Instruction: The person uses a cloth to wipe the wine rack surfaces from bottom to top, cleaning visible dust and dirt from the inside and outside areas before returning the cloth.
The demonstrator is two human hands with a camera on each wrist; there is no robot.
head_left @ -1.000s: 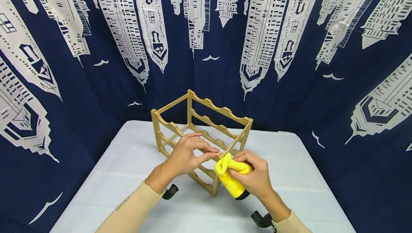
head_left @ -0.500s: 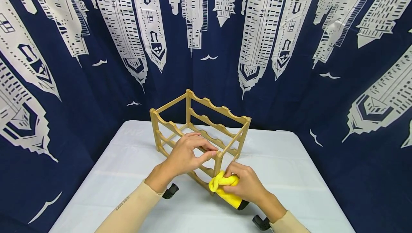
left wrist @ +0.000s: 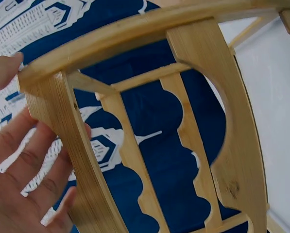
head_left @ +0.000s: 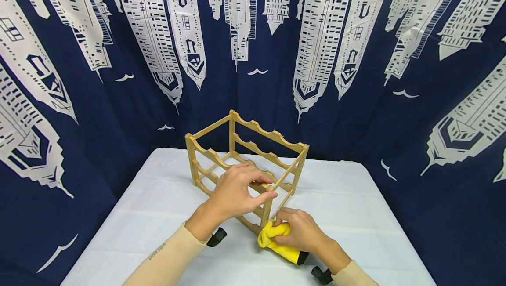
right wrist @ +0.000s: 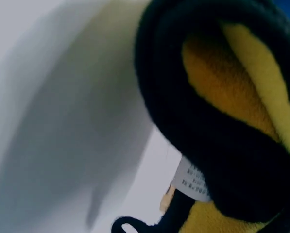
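Note:
A light wooden wine rack with scalloped rails stands on the table. My left hand grips its near top corner, fingers reaching over the rail and thumb by the post. In the left wrist view, the thumb is right at the end of the rack's top bar, and the fingers pass behind the board. My right hand pinches a bunched yellow cloth against the foot of the near post. Up close in the right wrist view, the cloth shows a dark edge band and a white label.
White fabric covers the table. Behind and at both sides hangs a navy curtain printed with white buildings. Black devices sit at the left wrist and right wrist.
My right hand has moved the yellow cloth down the near post from its top to its foot. The left thumb has shifted slightly right; the rack stays in place.

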